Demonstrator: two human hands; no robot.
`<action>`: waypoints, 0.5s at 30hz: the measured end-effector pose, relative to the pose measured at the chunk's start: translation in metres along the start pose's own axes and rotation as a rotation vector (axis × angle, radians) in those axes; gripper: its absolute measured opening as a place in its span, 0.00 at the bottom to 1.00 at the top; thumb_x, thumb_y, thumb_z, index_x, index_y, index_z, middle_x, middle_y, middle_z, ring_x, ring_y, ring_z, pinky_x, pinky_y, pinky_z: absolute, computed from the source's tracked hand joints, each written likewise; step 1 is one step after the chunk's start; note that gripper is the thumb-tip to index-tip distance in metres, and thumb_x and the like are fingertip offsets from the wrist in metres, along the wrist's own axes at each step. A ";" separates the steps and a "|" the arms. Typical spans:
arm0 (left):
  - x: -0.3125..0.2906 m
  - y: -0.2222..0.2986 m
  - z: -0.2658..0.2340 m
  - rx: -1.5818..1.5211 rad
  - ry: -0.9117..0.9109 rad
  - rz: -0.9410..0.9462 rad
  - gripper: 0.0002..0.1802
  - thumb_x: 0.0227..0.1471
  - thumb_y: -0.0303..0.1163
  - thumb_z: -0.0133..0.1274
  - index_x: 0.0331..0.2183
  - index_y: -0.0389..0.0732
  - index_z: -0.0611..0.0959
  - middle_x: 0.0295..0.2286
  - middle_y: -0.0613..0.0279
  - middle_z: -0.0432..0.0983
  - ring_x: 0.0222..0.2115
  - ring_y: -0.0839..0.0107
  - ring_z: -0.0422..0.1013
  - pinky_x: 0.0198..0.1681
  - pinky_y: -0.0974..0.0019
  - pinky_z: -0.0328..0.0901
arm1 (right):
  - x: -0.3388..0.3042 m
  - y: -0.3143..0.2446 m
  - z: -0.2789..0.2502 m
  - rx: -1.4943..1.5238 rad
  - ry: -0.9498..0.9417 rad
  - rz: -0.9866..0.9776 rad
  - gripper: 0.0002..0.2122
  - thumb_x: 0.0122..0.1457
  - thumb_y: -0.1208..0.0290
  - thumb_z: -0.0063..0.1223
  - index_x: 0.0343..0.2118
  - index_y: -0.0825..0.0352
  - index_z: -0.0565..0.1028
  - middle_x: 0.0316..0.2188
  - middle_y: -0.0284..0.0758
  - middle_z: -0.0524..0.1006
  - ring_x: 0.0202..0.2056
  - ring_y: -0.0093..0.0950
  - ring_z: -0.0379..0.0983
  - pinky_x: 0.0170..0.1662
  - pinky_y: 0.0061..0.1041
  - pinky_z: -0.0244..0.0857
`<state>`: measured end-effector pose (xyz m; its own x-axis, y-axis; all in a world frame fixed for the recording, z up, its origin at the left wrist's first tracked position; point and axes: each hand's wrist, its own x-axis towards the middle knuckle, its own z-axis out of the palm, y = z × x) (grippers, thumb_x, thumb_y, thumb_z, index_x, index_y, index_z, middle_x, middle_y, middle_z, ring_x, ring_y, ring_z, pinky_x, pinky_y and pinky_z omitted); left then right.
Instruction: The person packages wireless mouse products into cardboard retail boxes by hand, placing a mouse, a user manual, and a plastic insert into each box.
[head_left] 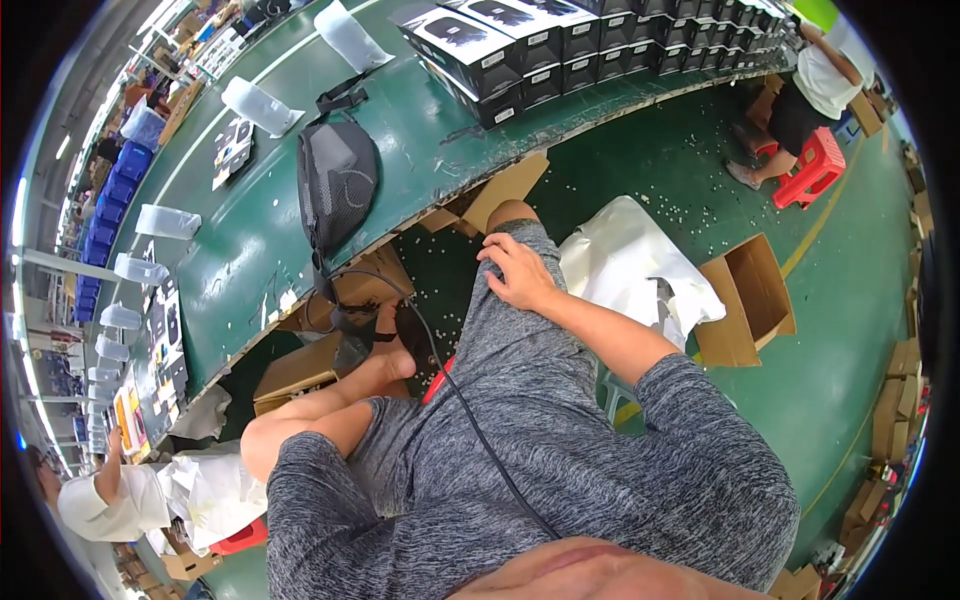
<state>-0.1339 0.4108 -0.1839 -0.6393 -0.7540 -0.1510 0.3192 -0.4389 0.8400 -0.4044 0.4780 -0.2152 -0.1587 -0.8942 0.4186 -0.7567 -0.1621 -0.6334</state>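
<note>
My right hand (515,272) lies on the right leg of my grey shorts (535,345), close to the knee, with its fingers apart and nothing in them. My left hand does not show; only the grey left sleeve (315,510) is visible on that side, beside my bent left leg. A black cable (455,385) runs from the table edge across my lap and up over my shirt. Ahead on the green table (420,140) lies a dark grey mesh-fronted bag (338,185) with a strap.
Stacked black-and-white boxes (540,60) stand at the table's far right. Clear plastic sleeves (262,106) and printed sheets (232,152) line the left. White sheeting (640,265) and an open carton (750,300) are at my right. One person (110,500) sits left, another (825,80) far right near a red stool (810,170).
</note>
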 end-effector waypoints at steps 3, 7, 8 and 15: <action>0.001 0.003 -0.017 -0.374 -0.130 -0.245 0.23 0.58 0.30 0.52 0.55 0.37 0.72 0.51 0.55 0.76 0.49 0.63 0.73 0.55 0.57 0.67 | 0.000 -0.001 0.001 0.010 -0.001 0.021 0.14 0.54 0.71 0.58 0.44 0.61 0.74 0.51 0.37 0.70 0.45 0.42 0.73 0.49 0.40 0.68; 0.011 -0.002 -0.044 -0.080 0.049 -0.052 0.23 0.59 0.36 0.52 0.54 0.37 0.73 0.50 0.58 0.76 0.48 0.64 0.73 0.55 0.59 0.65 | -0.002 -0.002 0.005 0.027 -0.007 -0.001 0.14 0.54 0.71 0.58 0.44 0.60 0.74 0.51 0.37 0.70 0.45 0.43 0.73 0.49 0.41 0.68; 0.017 0.002 -0.042 0.009 0.109 -0.057 0.25 0.60 0.40 0.53 0.54 0.36 0.74 0.50 0.63 0.76 0.47 0.67 0.72 0.54 0.66 0.64 | -0.003 -0.001 0.005 0.025 0.009 -0.012 0.14 0.54 0.71 0.58 0.44 0.59 0.74 0.51 0.37 0.70 0.44 0.44 0.73 0.49 0.42 0.68; 0.027 0.013 -0.032 0.101 -0.038 -0.172 0.22 0.56 0.45 0.51 0.47 0.41 0.78 0.45 0.60 0.77 0.47 0.64 0.71 0.55 0.61 0.62 | -0.012 0.003 0.000 -0.004 0.012 0.024 0.13 0.54 0.71 0.58 0.44 0.59 0.75 0.52 0.37 0.70 0.45 0.44 0.73 0.49 0.42 0.68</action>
<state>-0.1248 0.3687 -0.1943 -0.7051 -0.6524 -0.2780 0.1331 -0.5068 0.8517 -0.4049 0.4880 -0.2226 -0.1843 -0.8926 0.4114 -0.7549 -0.1395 -0.6409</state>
